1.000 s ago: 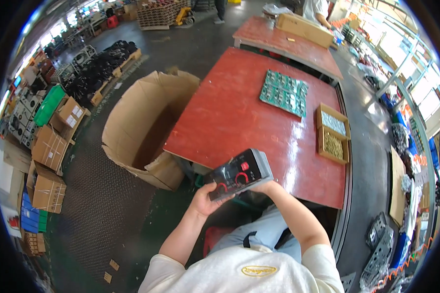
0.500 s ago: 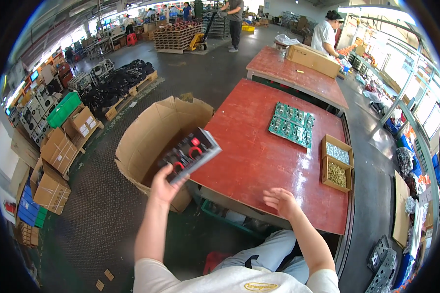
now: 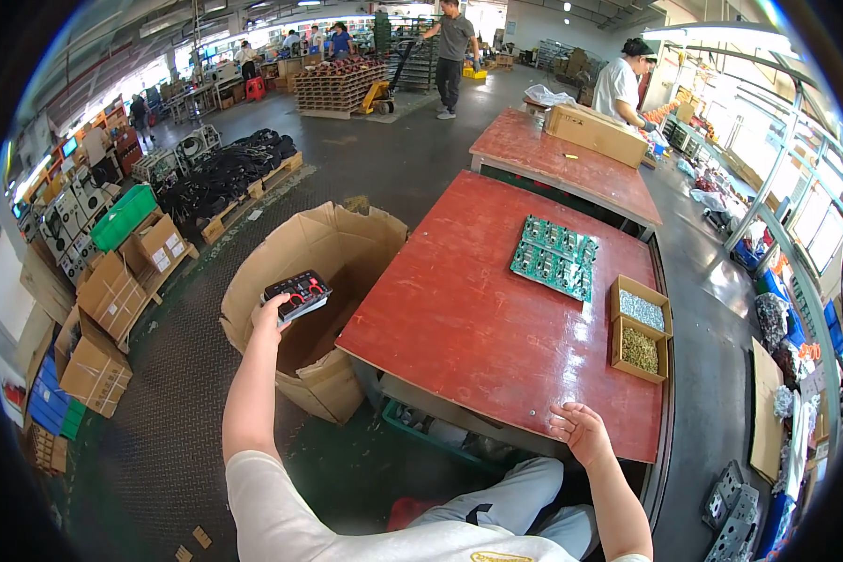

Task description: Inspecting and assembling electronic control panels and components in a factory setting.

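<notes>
Currently, our left grip (image 3: 269, 316) is closed on one edge of a black panel (image 3: 302, 292) with red markings, which we hold over the open mouth of a large cardboard box (image 3: 332, 393) beside the red worktop (image 3: 440, 290). Our right grip (image 3: 585, 434) is open, its fingers loosely bent, near the worktop's front edge. Before us, green circuit boards (image 3: 554, 258) lie on the worktop, while two small trays (image 3: 639, 373) of silvery and brass-coloured pieces sit end to end along its right side.
</notes>
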Available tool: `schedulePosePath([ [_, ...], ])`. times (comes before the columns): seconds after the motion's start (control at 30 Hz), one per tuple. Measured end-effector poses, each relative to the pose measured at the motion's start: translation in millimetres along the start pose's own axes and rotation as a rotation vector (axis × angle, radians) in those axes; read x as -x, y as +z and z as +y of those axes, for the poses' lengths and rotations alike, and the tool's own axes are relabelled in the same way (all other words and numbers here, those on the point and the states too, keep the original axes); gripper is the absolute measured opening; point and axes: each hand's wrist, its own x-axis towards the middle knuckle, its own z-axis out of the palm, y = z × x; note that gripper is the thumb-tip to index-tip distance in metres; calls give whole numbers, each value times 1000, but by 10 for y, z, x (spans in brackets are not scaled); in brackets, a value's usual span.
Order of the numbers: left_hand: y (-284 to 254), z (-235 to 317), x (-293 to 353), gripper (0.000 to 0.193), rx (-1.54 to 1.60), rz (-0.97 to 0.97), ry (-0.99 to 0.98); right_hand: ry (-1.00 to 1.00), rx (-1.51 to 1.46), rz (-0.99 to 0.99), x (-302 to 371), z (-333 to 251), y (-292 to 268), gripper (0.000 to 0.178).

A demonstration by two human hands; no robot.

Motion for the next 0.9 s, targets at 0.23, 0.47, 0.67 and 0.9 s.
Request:
schedulePosePath([
  [0.23,13,-150,77,54,-39,49,-53,28,-25,50,-6,67,78,18],
  [0.47,-132,-166,157,50,-229,147,-13,30,-38,48,48,129,41,19],
  [0.67,-183,-203,108,49,-48,-11,-11,45,-69,66,39,248,-20,23],
  [0.9,-180,-228,10,35,280,-237,-93,94,-74,-31,-55,221,32,22],
])
